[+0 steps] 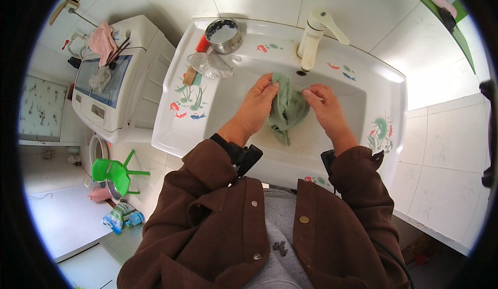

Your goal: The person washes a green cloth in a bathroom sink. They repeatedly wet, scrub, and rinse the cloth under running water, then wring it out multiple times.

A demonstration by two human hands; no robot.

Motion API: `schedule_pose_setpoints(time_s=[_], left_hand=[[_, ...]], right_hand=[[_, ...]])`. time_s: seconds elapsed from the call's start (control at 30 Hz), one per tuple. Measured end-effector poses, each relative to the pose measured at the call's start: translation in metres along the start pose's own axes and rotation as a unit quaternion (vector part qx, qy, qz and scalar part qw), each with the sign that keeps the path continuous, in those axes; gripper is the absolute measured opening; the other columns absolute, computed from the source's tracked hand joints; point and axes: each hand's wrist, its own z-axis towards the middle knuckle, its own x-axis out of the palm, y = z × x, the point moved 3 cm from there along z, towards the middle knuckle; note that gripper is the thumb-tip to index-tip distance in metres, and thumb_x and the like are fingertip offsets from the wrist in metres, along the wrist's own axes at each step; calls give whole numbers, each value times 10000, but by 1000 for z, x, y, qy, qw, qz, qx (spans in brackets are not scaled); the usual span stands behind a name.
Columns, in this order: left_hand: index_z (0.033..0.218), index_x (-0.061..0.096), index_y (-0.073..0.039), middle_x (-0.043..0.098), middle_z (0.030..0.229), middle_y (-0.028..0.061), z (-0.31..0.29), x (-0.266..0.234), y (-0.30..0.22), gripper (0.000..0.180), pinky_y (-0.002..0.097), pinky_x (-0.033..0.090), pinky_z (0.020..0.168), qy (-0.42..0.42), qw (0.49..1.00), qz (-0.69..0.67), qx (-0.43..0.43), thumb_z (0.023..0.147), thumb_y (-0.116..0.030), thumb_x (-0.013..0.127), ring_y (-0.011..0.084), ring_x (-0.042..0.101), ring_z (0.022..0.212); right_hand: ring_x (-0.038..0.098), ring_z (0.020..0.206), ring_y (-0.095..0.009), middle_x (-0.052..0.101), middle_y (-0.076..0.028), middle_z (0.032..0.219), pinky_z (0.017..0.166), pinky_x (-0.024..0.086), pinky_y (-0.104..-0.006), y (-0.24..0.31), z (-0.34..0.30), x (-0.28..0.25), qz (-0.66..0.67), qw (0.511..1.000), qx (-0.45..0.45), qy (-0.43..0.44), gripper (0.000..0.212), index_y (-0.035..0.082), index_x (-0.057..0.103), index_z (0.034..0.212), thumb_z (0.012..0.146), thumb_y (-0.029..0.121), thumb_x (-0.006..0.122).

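Brown jacket (207,232) faces fish-printed sink (384,107), hands (254,106) (327,107) holding green cloth (286,106).

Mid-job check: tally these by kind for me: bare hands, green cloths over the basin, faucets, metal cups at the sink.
Hands: 2 (left hand, right hand)
Green cloth: 1
Faucet: 1
Metal cup: 1
Total: 5
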Motion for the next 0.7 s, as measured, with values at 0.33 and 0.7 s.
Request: schedule_pose_setpoints(time_s=[0.33,0.7], left_hand=[[1188,495,-36,574,1038,22,1,-17,0,278,237,442,813,-59,997,19,37,943,-152,433,95,530,926],[1186,491,-23,565,1048,32,5,-58,-13,284,245,433,828,-148,986,-7,80,931,-141,446,106,520,950]], right_hand=[[601,819,-231,568,-121,1028,697,497,-337,-12,1,-3,228,941,246,-46,234,7,545,1008,858,186,554],[568,852,-182,577,-54,950,731,489,-346,-33,4,-74,374,862,197,-278,151,75,473,1062,931,148,459]])
